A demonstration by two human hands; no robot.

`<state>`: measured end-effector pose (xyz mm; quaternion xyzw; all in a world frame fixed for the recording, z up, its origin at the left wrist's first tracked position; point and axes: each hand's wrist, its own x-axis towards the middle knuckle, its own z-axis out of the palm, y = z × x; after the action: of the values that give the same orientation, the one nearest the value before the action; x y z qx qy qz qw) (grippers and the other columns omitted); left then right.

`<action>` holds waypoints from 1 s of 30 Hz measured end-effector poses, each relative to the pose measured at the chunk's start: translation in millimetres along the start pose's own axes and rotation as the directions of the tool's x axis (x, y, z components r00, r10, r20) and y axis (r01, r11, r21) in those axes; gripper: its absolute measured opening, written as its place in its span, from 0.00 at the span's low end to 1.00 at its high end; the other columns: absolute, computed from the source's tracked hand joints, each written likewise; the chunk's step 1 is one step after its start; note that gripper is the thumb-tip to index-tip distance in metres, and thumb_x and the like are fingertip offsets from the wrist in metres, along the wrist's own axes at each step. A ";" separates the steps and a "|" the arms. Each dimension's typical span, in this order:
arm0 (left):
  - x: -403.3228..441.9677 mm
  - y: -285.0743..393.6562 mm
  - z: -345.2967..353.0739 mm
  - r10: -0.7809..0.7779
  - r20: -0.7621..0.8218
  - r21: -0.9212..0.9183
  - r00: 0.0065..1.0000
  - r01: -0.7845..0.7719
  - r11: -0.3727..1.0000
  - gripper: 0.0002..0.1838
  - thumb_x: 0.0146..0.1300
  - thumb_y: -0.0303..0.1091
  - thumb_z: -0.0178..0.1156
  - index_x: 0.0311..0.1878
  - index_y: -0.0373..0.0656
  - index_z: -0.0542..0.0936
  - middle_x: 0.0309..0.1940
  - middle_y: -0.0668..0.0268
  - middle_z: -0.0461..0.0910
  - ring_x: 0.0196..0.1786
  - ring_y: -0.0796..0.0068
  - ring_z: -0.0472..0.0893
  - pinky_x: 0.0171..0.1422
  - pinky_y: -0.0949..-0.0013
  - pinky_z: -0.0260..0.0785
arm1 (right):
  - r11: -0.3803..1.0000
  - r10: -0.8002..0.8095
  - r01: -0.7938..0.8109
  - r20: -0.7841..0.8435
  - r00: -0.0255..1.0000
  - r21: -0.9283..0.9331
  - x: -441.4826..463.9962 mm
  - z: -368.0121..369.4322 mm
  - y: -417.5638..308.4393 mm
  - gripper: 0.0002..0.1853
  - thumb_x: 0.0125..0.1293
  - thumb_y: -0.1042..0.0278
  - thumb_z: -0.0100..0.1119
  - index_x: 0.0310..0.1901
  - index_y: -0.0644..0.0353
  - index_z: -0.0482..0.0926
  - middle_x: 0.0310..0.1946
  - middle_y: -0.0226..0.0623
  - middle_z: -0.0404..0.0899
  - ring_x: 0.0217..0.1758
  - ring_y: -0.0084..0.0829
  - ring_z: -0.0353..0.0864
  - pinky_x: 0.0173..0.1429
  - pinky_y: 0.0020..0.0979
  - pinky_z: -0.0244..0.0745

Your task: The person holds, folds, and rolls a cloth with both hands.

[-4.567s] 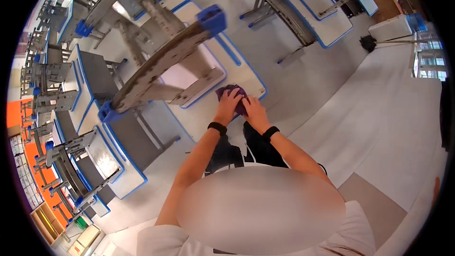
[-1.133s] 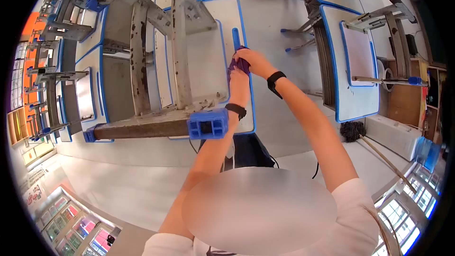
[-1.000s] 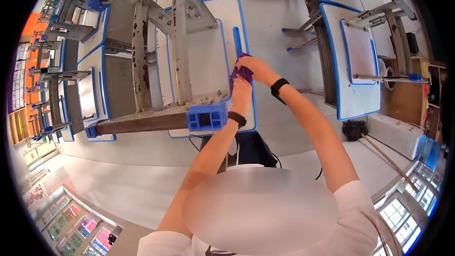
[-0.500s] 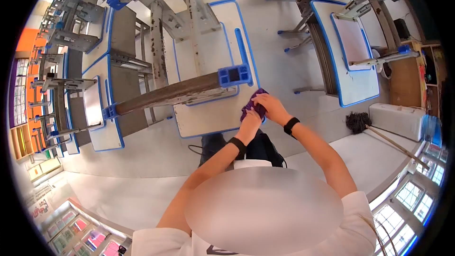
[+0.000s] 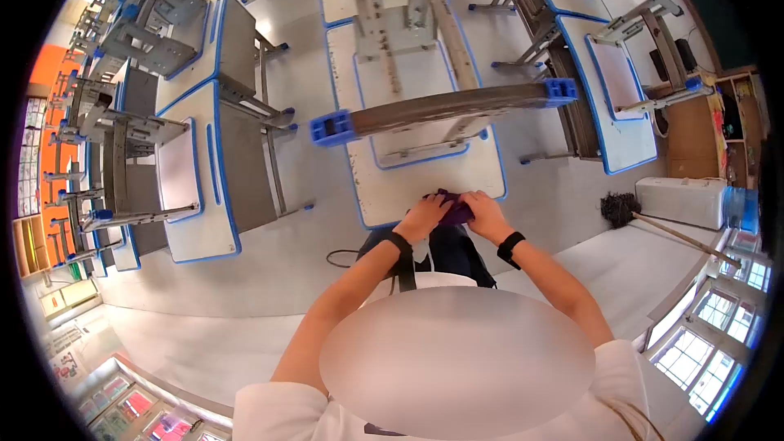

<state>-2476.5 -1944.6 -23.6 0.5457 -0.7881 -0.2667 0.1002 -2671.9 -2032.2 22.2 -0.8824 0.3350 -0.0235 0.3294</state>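
Observation:
Between my two hands is a dark purple cloth (image 5: pixel 457 211), bunched up at the near edge of a cream desk (image 5: pixel 380 196) with blue trim. My left hand (image 5: pixel 425 217) is closed on the cloth's left side. On its right side, my right hand (image 5: pixel 485 216) grips it too, fingers curled over the fabric. An upturned stool or chair rests on the desk, its brown-grey leg bar (image 5: pixel 449 110) with blue end caps lying just beyond my hands. How the cloth is folded under my fingers is hidden.
More desks with upturned seats stand in a row at the left (image 5: pixel 196 204) and at the right (image 5: pixel 629 147). A mop (image 5: pixel 621 210) lies on the floor at right, near a white box (image 5: pixel 678 200). Windows (image 5: pixel 686 351) line the lower right.
Both hands have drawn the cloth back toward me to the desk's near edge and spread slightly apart. My view has turned, so the desk and upturned seat appear further right and straighter.

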 end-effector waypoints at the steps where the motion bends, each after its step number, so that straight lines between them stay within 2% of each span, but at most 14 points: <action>1: -15.4 -8.2 -5.9 0.019 -0.059 -0.004 0.998 -0.019 1.000 0.30 0.51 0.25 0.62 0.62 0.42 0.72 0.55 0.55 0.73 0.57 0.54 0.74 0.59 0.56 0.70 | 1.000 -0.013 0.013 0.019 1.000 0.004 6.1 5.8 -14.3 0.22 0.44 0.79 0.59 0.46 0.58 0.74 0.44 0.42 0.78 0.51 0.48 0.75 0.54 0.44 0.74; 2: -29.7 -18.2 -12.6 0.040 -0.118 -0.006 0.992 -0.041 0.999 0.28 0.51 0.24 0.61 0.60 0.42 0.74 0.52 0.57 0.75 0.56 0.56 0.75 0.58 0.58 0.71 | 1.000 -0.025 0.024 0.037 0.999 0.008 13.7 12.0 -29.5 0.22 0.44 0.78 0.60 0.46 0.58 0.74 0.43 0.42 0.78 0.51 0.49 0.75 0.54 0.44 0.74; 6: -83.3 -60.9 -55.5 0.027 -0.076 -0.170 0.997 -0.039 0.985 0.27 0.50 0.23 0.61 0.57 0.47 0.76 0.57 0.64 0.75 0.62 0.56 0.72 0.63 0.56 0.67 | 0.994 -0.076 0.072 0.045 0.996 0.078 40.1 55.5 -77.1 0.22 0.45 0.74 0.63 0.46 0.60 0.74 0.42 0.45 0.77 0.51 0.51 0.75 0.55 0.45 0.74; 9: -116.4 -87.2 -84.7 0.025 -0.126 -0.146 0.992 -0.044 0.988 0.26 0.48 0.23 0.63 0.55 0.46 0.77 0.56 0.65 0.76 0.60 0.55 0.73 0.61 0.57 0.69 | 0.988 -0.050 0.041 0.053 0.997 0.148 63.9 91.0 -109.5 0.21 0.48 0.73 0.63 0.46 0.60 0.73 0.43 0.48 0.76 0.50 0.52 0.76 0.53 0.46 0.73; 11: -128.3 -114.1 -95.1 0.032 -0.156 -0.147 0.987 -0.055 0.988 0.25 0.48 0.21 0.62 0.53 0.46 0.78 0.55 0.65 0.77 0.59 0.56 0.74 0.60 0.57 0.69 | 0.980 -0.019 0.011 0.038 0.999 0.199 84.8 105.1 -129.2 0.21 0.49 0.73 0.63 0.47 0.60 0.73 0.43 0.49 0.75 0.50 0.53 0.76 0.52 0.46 0.73; 14: -128.7 -157.8 -116.2 0.018 -0.205 -0.113 0.979 -0.042 0.993 0.25 0.47 0.18 0.58 0.51 0.45 0.78 0.54 0.64 0.78 0.58 0.55 0.74 0.61 0.56 0.68 | 0.968 0.018 0.013 -0.119 0.993 0.250 126.5 111.9 -159.4 0.22 0.49 0.75 0.62 0.48 0.60 0.71 0.43 0.50 0.75 0.49 0.55 0.76 0.51 0.48 0.73; 15: -122.7 -170.5 -130.4 -0.004 -0.221 -0.112 0.975 -0.021 0.993 0.26 0.46 0.16 0.58 0.51 0.46 0.78 0.54 0.65 0.78 0.57 0.55 0.74 0.61 0.56 0.68 | 0.975 0.013 0.029 -0.186 0.982 0.221 143.1 111.1 -166.8 0.22 0.49 0.76 0.62 0.49 0.61 0.71 0.43 0.50 0.74 0.49 0.55 0.75 0.51 0.48 0.73; 17: -105.0 -197.2 -153.1 -0.017 -0.276 0.018 0.961 0.023 1.000 0.29 0.45 0.14 0.56 0.53 0.47 0.79 0.55 0.65 0.78 0.56 0.55 0.74 0.61 0.56 0.68 | 0.985 -0.003 0.057 -0.315 0.949 0.163 177.6 105.5 -178.6 0.22 0.50 0.78 0.61 0.49 0.61 0.70 0.44 0.49 0.74 0.50 0.55 0.75 0.51 0.48 0.72; 19: -77.6 -207.9 -187.1 -0.005 -0.292 0.082 0.956 0.030 0.996 0.29 0.45 0.14 0.56 0.54 0.47 0.79 0.56 0.66 0.78 0.56 0.56 0.74 0.61 0.57 0.68 | 0.996 0.032 0.002 -0.365 0.930 0.091 208.5 88.4 -188.4 0.22 0.51 0.80 0.60 0.50 0.62 0.69 0.46 0.46 0.73 0.50 0.54 0.74 0.50 0.48 0.74; 22: -40.4 -230.1 -198.7 0.045 -0.325 0.111 0.945 -0.009 0.994 0.27 0.47 0.16 0.56 0.53 0.47 0.79 0.56 0.65 0.78 0.55 0.56 0.74 0.61 0.58 0.67 | 0.967 -0.119 -0.043 -0.597 0.794 -0.249 248.1 109.6 -168.3 0.22 0.52 0.79 0.61 0.50 0.62 0.69 0.46 0.43 0.72 0.49 0.49 0.75 0.50 0.44 0.77; 25: -21.5 -239.0 -175.5 0.141 -0.281 0.033 0.949 -0.137 0.990 0.24 0.49 0.18 0.55 0.52 0.46 0.80 0.56 0.64 0.79 0.55 0.56 0.74 0.61 0.58 0.66 | 0.906 -0.055 -0.182 -0.532 0.845 -0.382 250.1 128.5 -158.2 0.18 0.55 0.76 0.60 0.48 0.59 0.70 0.44 0.40 0.72 0.48 0.41 0.76 0.47 0.35 0.80; 26: -24.4 -233.6 -160.1 0.054 -0.258 0.010 0.965 -0.053 0.999 0.22 0.51 0.19 0.54 0.51 0.45 0.80 0.55 0.62 0.79 0.55 0.54 0.73 0.63 0.57 0.64 | 0.829 -0.078 -0.217 -0.491 0.868 -0.515 247.5 138.7 -156.8 0.17 0.57 0.73 0.58 0.49 0.57 0.71 0.44 0.38 0.72 0.49 0.37 0.76 0.42 0.30 0.81; 29: -43.7 -199.8 -136.9 -0.092 -0.400 -0.297 0.912 -0.034 0.954 0.22 0.51 0.19 0.54 0.51 0.45 0.81 0.55 0.60 0.79 0.56 0.50 0.73 0.65 0.56 0.63 | 0.806 -0.068 -0.138 -0.322 0.944 -0.575 220.2 154.7 -156.3 0.17 0.57 0.71 0.57 0.49 0.57 0.72 0.45 0.37 0.73 0.49 0.36 0.75 0.39 0.29 0.81; 30: -52.1 -195.4 -125.2 -0.009 -0.471 -0.267 0.882 -0.133 0.955 0.24 0.50 0.18 0.55 0.52 0.45 0.80 0.55 0.59 0.79 0.57 0.47 0.72 0.66 0.54 0.62 | 0.829 -0.144 -0.119 -0.414 0.899 -0.546 200.7 143.0 -166.4 0.18 0.56 0.71 0.57 0.50 0.57 0.73 0.45 0.37 0.72 0.48 0.36 0.75 0.39 0.30 0.81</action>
<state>-2242.7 -1987.1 -15.3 0.5473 -0.7098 -0.2372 0.3746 -2383.2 -1980.1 -26.1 -0.9135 0.3864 -0.1244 -0.0269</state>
